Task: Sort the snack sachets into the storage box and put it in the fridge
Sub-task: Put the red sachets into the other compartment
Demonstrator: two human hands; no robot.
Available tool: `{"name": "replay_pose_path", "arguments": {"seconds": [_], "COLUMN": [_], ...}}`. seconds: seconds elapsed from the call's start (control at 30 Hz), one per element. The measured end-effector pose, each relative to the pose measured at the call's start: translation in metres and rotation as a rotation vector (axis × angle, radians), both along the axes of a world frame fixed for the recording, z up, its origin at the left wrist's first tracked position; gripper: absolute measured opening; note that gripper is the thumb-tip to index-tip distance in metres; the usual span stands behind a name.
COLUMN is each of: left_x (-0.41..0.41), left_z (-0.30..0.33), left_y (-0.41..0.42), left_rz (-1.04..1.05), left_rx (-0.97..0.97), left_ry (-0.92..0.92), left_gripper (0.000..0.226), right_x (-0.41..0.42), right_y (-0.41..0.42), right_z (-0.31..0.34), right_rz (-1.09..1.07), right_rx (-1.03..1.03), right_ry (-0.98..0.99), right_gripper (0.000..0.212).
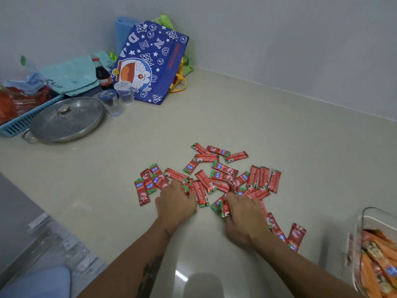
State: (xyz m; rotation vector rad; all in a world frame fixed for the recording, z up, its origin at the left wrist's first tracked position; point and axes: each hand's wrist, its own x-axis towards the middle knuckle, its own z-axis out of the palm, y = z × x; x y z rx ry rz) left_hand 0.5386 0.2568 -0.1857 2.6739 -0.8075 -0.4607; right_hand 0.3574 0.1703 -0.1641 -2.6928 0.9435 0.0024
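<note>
Now both hands, left hand (175, 203) and right hand (245, 218), pinch red sachets (223, 179) beneath their fingers

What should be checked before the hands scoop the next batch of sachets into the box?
1. Red foil snack sachets loose on the beige counter, within reach: ok.
2. Left hand resting on the pile, fingers partly hidden: grip cannot tell.
3. Right hand with fingers curled round a few sachets: ok.
4. Clear plastic storage box at the right edge, open on top, orange sachets already inside: ok.
5. Room left in the box: cannot tell, it is cut off by the frame.
6. Stray sachets lying near the right wrist, apart from the pile: not ok.
</note>
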Motion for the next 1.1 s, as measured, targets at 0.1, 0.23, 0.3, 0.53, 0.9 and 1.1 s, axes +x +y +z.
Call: {"name": "replay_pose_path", "arguments": {"seconds": [0.1,0.23,0.3,0.53,0.9,1.1], "left_x": [-0.001,0.004,0.003,-0.006,-0.016,-0.006], "left_z": [0.000,0.003,0.003,0.004,0.011,0.019], "left_y": [-0.013,-0.014,-0.009,0.001,-0.022,-0.016], "left_rz": [-0.056,-0.199,-0.229,-0.117,-0.185,-0.296], "left_rx": [0.020,-0.023,-0.057,-0.149,0.252,0.195], "left_ry": [0.028,0.109,0.115,0.076,0.042,0.058], "left_gripper": [0.047,0.044,0.047,0.037,0.072,0.049], "right_x": [0.004,0.006,0.007,-0.007,-0.033,-0.036], "right_y": [-0.010,-0.010,-0.009,0.003,-0.069,-0.056], "right_z": [0.002,-0.002,-0.003,0.001,0.023,0.005], "right_rz": [0.056,0.100,0.098,0.065,-0.235,-0.204], "right_rx": [-0.029,-0.030,-0.079,0.040,0.236,0.153], "right_ry": [0.120,0.245,0.223,0.120,0.084,0.144], "right_gripper": [0.049,0.066,0.058,0.033,0.070,0.056]}}
